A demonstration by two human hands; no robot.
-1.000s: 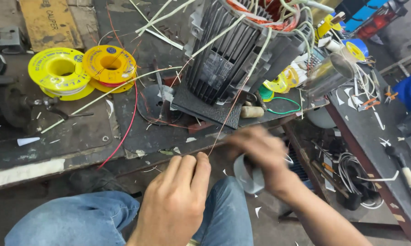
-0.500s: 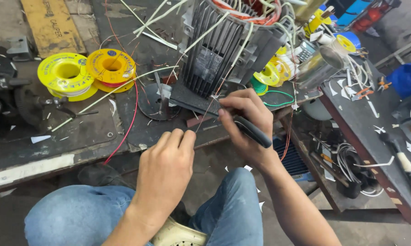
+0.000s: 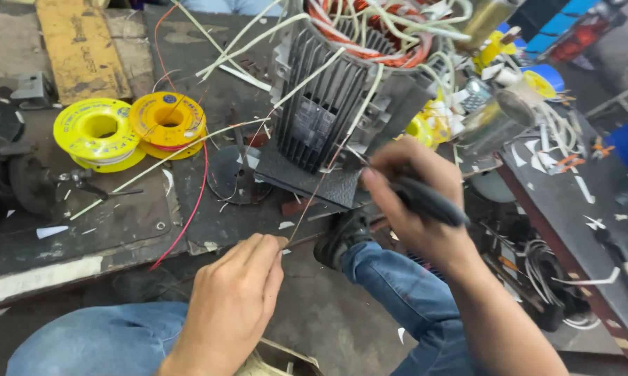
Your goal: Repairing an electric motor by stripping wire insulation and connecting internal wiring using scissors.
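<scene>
The thin copper wire (image 3: 319, 188) runs taut from our left hand (image 3: 234, 299), pinched at the fingertips, up to the black finned motor housing (image 3: 328, 111). Our right hand (image 3: 415, 202) grips a dark-handled tool (image 3: 429, 202), seemingly touching the wire near the housing.

left hand (image 3: 234, 299): low centre, fingers curled, thumb and forefinger pinched together
right hand (image 3: 415, 202): raised right of it, fingers closed in a grip

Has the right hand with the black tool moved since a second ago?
Yes. The right hand rose from below the bench edge to the finned motor housing, black tool at the thin wire.
</scene>
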